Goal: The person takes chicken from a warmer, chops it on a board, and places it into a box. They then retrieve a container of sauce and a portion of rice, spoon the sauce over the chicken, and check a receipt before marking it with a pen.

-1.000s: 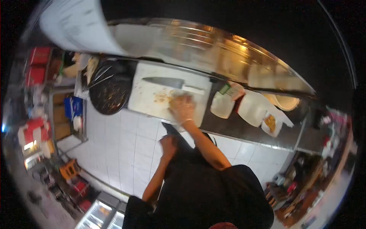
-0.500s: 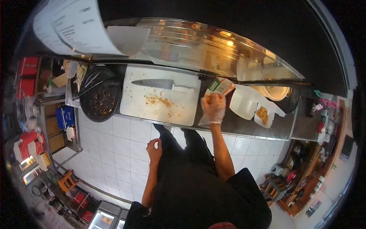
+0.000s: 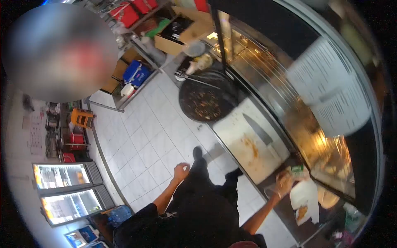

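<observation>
My right hand [image 3: 283,184], in a clear plastic glove, is over the dark counter with its fingers curled. It is right against a small green and white carton [image 3: 297,169]; whatever the fingers hold is hidden. Just beyond it lies an open white takeaway box [image 3: 303,194] with a golden-brown piece of food [image 3: 302,212] in it. My left hand [image 3: 181,171] is bare, hanging over the floor with its fingers curled in and nothing visible in them. A large knife [image 3: 258,130] lies on the white cutting board [image 3: 260,167] among brown crumbs [image 3: 250,146].
Past the board stands a black round pan [image 3: 192,105] with brown bits, tongs [image 3: 202,79] across it. A lit glass display case [image 3: 285,103] runs along the counter's back, with printed sheets [image 3: 331,82] above. Beside the box is a round tub [image 3: 328,199].
The view has swung left and tilted, so the counter now runs diagonally at the right. My right hand stays near the carton. My left hand still hangs beside my body.
</observation>
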`<state>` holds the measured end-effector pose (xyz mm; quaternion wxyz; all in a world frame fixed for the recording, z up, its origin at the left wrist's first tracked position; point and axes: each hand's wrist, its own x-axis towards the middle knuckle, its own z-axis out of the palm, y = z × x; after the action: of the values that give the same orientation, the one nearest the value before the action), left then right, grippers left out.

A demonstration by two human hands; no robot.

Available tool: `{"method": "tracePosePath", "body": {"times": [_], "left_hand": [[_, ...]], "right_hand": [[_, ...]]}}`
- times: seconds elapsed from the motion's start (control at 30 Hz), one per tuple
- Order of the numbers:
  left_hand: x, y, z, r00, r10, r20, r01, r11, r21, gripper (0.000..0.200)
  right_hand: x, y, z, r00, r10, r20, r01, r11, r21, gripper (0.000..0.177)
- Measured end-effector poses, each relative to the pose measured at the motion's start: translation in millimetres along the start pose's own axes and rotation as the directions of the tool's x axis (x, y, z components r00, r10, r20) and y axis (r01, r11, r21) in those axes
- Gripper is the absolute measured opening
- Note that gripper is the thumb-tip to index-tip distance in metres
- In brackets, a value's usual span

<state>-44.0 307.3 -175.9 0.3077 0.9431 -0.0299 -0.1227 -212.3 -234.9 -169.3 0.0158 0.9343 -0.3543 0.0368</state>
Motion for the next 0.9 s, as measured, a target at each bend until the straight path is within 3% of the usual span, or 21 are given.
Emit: {"method": "tracePosePath", "body": {"times": [0.03, 0.07, 0.13, 0.17, 0.2, 0.23, 0.27, 0.33, 0.37, 0.4, 0.47, 0.5, 0.53, 0.6, 0.63, 0.67, 0.73, 0.77, 0.83, 0.9], "left_hand": [[1.8, -26.8, -6.0, 0.997, -0.074, -0.032, 0.073, 0.996, -0.057, 0.016], [7.4, -49.8, -14.1, 0.989, -0.141, -0.046, 0.135, 0.984, -0.114, 0.016], [21.1, -82.4, -36.9, 0.959, -0.281, -0.039, 0.262, 0.931, -0.255, 0.017], [32.1, -95.3, -49.8, 0.935, -0.354, -0.013, 0.340, 0.908, -0.246, 0.018], [47.5, -122.0, -54.8, 0.942, -0.336, -0.002, 0.329, 0.923, -0.202, 0.018], [69.2, -138.2, -68.0, 0.963, -0.270, -0.020, 0.261, 0.946, -0.194, 0.018], [82.5, -150.6, -77.4, 0.976, -0.214, -0.030, 0.205, 0.960, -0.190, 0.018], [122.0, -162.2, -97.5, 0.973, -0.222, -0.064, 0.187, 0.921, -0.341, 0.017], [147.1, -171.4, -106.8, 0.979, -0.202, -0.042, 0.175, 0.919, -0.352, 0.017], [171.7, -164.9, -123.4, 0.986, -0.167, -0.011, 0.153, 0.928, -0.338, 0.017], [218.1, -125.9, -159.7, 0.987, -0.150, -0.056, 0.102, 0.859, -0.502, 0.016], [239.9, -111.4, -173.8, 0.990, -0.137, -0.026, 0.099, 0.825, -0.556, 0.015], [264.7, -105.2, -180.6, 0.998, -0.051, 0.027, 0.058, 0.841, -0.538, 0.015], [304.7, -94.9, -179.3, 1.000, 0.001, 0.014, 0.008, 0.776, -0.630, 0.014], [322.8, -89.3, -177.2, 0.998, 0.035, 0.050, 0.007, 0.754, -0.657, 0.014], [336.6, -81.5, -174.7, 0.996, 0.049, 0.078, 0.018, 0.729, -0.684, 0.014], [354.2, -45.0, -178.2, 0.982, 0.082, 0.169, 0.054, 0.737, -0.674, 0.014], [361.4, -28.2, -178.2, 0.972, 0.132, 0.195, 0.030, 0.751, -0.659, 0.015], [379.4, -3.3, -176.7, 0.944, 0.202, 0.259, 0.011, 0.769, -0.639, 0.016], [380.5, 34.8, -184.1, 0.898, 0.305, 0.318, -0.059, 0.797, -0.600, 0.017]], "right_hand": [[10.7, -15.3, -29.6, 0.970, 0.145, 0.194, -0.227, 0.820, 0.526, 0.044], [8.9, -24.1, -40.5, 0.912, 0.298, 0.282, -0.404, 0.534, 0.743, 0.043], [15.2, -72.5, -46.7, 0.950, 0.307, -0.059, -0.079, 0.418, 0.905, 0.038], [26.6, -93.1, -69.9, 0.998, 0.050, 0.041, -0.064, 0.847, 0.528, 0.036], [30.6, -152.2, -93.5, 0.997, 0.047, 0.065, -0.063, 0.964, 0.259, 0.036], [46.6, -209.6, -120.0, 0.943, 0.087, 0.320, -0.184, 0.940, 0.288, 0.037], [38.8, -222.7, -45.5, 0.995, -0.095, -0.008, 0.088, 0.888, 0.452, 0.032], [47.6, -340.4, -76.1, 0.989, -0.147, 0.029, 0.105, 0.817, 0.567, 0.032], [49.6, -388.2, -85.8, 0.940, -0.271, 0.206, 0.047, 0.704, 0.709, 0.033], [34.6, -419.9, -45.2, 0.945, -0.268, 0.186, -0.075, 0.378, 0.923, 0.034], [38.4, -492.3, -96.2, 0.806, -0.530, 0.263, -0.029, 0.408, 0.912, 0.030], [40.6, -518.6, -116.7, 0.775, -0.574, 0.264, 0.083, 0.507, 0.858, 0.031], [44.6, -534.1, -131.8, 0.758, -0.589, 0.282, 0.181, 0.605, 0.776, 0.032], [51.6, -540.8, -147.3, 0.755, -0.555, 0.350, 0.153, 0.667, 0.729, 0.037], [44.7, -536.8, -100.1, 0.828, -0.526, 0.195, 0.231, 0.636, 0.736, 0.037], [55.0, -530.9, -126.2, 0.812, -0.484, 0.326, 0.158, 0.721, 0.675, 0.040], [78.3, -522.8, -130.8, 0.786, -0.404, 0.469, -0.004, 0.755, 0.656, 0.041], [87.4, -516.2, -128.5, 0.808, -0.372, 0.456, -0.027, 0.750, 0.661, 0.041], [99.9, -516.0, -115.7, 0.936, -0.226, 0.271, 0.030, 0.815, 0.579, 0.041], [103.9, -515.0, -109.0, 0.977, -0.100, 0.187, -0.041, 0.776, 0.629, 0.042]]}}
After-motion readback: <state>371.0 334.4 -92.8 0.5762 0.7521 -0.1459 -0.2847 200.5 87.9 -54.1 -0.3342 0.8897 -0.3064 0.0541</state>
